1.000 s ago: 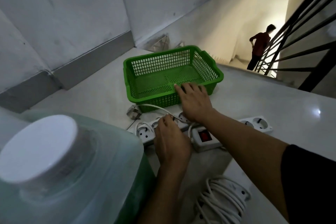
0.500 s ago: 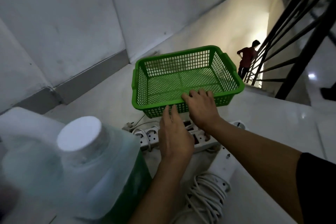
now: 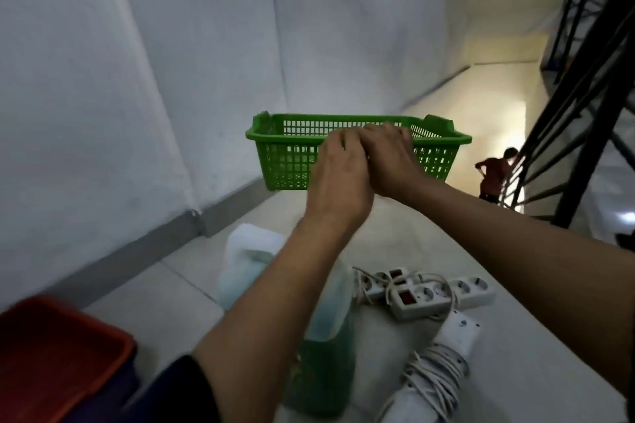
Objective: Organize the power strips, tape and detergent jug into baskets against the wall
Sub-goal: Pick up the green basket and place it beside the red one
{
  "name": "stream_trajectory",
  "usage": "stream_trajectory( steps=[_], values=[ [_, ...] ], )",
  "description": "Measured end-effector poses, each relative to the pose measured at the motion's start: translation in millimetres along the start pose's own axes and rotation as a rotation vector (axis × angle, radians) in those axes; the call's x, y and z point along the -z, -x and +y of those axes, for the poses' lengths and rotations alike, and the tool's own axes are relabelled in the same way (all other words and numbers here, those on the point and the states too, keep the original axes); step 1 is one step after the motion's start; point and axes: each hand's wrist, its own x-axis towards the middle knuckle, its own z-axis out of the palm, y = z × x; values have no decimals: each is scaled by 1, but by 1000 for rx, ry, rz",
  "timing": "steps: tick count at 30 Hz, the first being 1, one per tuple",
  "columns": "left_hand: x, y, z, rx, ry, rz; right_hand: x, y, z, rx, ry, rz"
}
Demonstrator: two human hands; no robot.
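An empty green slotted basket (image 3: 285,154) hangs in the air above the floor. My left hand (image 3: 338,178) and my right hand (image 3: 391,156) both grip its near rim, side by side. Below my left forearm stands the detergent jug (image 3: 326,347), translucent with green liquid. White power strips (image 3: 422,295) lie tangled on the floor to its right. Another white strip (image 3: 458,331) with a coiled cord (image 3: 433,378) lies nearer to me. No tape is visible.
A red basket (image 3: 58,357) sits at the lower left near the grey wall (image 3: 137,79) and its baseboard. Black stair railing (image 3: 577,134) runs along the right. A person in a red shirt (image 3: 493,175) stands further down the stairwell.
Both hands left the power strips, took hold of the green basket's near rim and lifted it off the floor. The view swung upward.
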Motion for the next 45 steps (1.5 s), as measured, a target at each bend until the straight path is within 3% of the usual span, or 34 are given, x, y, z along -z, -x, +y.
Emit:
stream_trajectory(
  steps=[7,18,22,27,34,38,45],
  values=[
    [130,30,-118,155,-610,-2,0,-23,-136,212,-93,62],
    [279,215,-281,437,-617,-110,-90,12,-357,638,-160,-112],
    [329,299,-318,534,-743,-102,-129,34,-419,648,-200,-197],
    [373,420,-350,666,-838,-109,-173,70,-474,614,-247,-380],
    [380,544,-366,794,-854,-124,-212,141,-543,804,-412,-573],
    [376,579,-373,914,-919,-186,-221,165,-556,846,-428,-653],
    [372,590,-381,1024,-696,-321,-239,182,-542,944,-294,-758]
  ],
)
